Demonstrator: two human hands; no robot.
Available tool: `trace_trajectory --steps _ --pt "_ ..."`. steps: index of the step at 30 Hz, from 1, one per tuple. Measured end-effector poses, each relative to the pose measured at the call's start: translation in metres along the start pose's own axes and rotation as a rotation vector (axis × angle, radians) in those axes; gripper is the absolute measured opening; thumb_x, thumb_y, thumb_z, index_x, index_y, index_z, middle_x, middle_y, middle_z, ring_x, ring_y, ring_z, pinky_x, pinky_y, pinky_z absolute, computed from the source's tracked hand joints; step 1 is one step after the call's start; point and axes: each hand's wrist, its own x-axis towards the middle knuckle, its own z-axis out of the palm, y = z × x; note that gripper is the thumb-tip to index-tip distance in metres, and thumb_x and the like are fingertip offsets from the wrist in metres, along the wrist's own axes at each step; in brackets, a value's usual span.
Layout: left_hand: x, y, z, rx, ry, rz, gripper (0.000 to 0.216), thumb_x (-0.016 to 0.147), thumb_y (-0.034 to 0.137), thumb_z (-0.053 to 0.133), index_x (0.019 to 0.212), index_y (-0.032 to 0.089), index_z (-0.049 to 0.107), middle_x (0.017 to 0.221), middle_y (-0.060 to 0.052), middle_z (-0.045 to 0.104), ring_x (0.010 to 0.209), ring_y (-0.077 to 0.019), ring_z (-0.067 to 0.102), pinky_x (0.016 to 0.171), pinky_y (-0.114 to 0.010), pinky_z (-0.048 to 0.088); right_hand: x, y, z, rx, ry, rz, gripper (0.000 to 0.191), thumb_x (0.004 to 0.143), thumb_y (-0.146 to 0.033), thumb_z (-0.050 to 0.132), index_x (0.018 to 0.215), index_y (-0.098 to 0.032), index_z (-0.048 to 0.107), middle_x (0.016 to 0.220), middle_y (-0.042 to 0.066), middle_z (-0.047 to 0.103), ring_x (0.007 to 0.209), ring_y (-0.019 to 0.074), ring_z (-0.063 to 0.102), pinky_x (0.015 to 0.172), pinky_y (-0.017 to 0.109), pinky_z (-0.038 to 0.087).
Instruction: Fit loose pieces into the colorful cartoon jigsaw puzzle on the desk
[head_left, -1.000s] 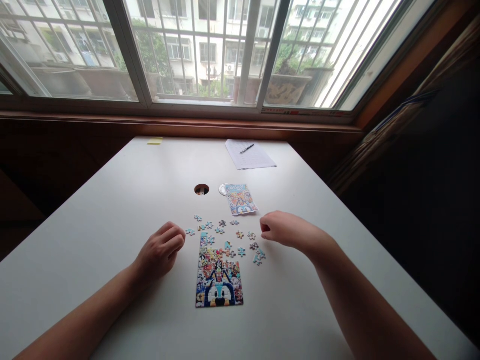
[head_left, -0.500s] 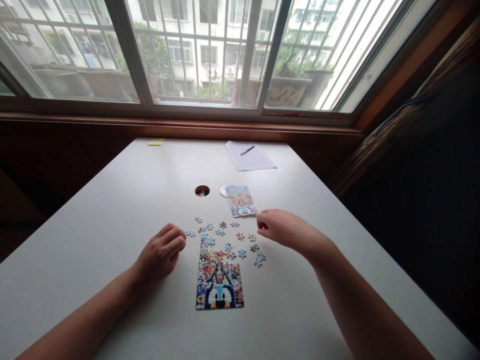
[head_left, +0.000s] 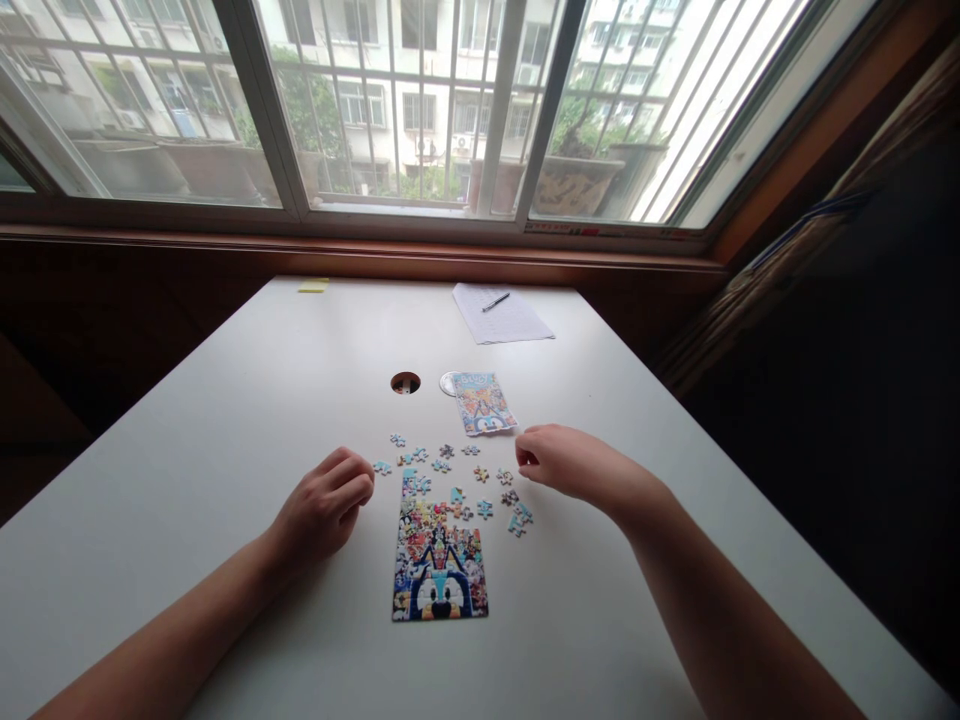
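A partly assembled jigsaw puzzle (head_left: 441, 570) lies flat on the white table, its lower part showing a blue cartoon dog's face. Loose puzzle pieces (head_left: 442, 465) are scattered around and beyond its ragged upper edge. My left hand (head_left: 324, 500) rests on the table left of the puzzle, fingers curled closed, close to a light-blue piece (head_left: 382, 467). To the right, my right hand (head_left: 566, 460) has its thumb and fingers bent together, and nothing shows at the tips. Just left of those fingertips a single piece (head_left: 505, 477) lies on the table.
Beyond the pieces lies a small picture sheet (head_left: 484, 405), partly over a round silvery disc (head_left: 448, 383). A cable hole (head_left: 406, 383) opens in the table to its left. Papers (head_left: 510, 325) with a pen (head_left: 496, 301) and a yellow sticky note (head_left: 313, 286) lie near the window.
My right hand has lowered slightly toward the table, its fingertips bending further down. My left hand, the puzzle and the loose pieces stay as they were.
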Motion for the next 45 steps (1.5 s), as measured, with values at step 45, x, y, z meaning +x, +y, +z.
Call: trace_trajectory --steps 45 --pt "0.005 0.002 0.000 0.085 -0.232 0.213 0.043 0.093 0.007 0.049 0.131 0.021 0.060 0.125 -0.008 0.068 0.108 -0.0226 0.058 0.092 -0.040 0.056 0.041 -0.063 0.067 0.119 0.520 -0.257 0.012 0.098 -0.025 0.060 0.097 -0.019 0.071 0.095 0.007 0.066 0.093 0.0212 0.061 0.084 0.035 0.047"
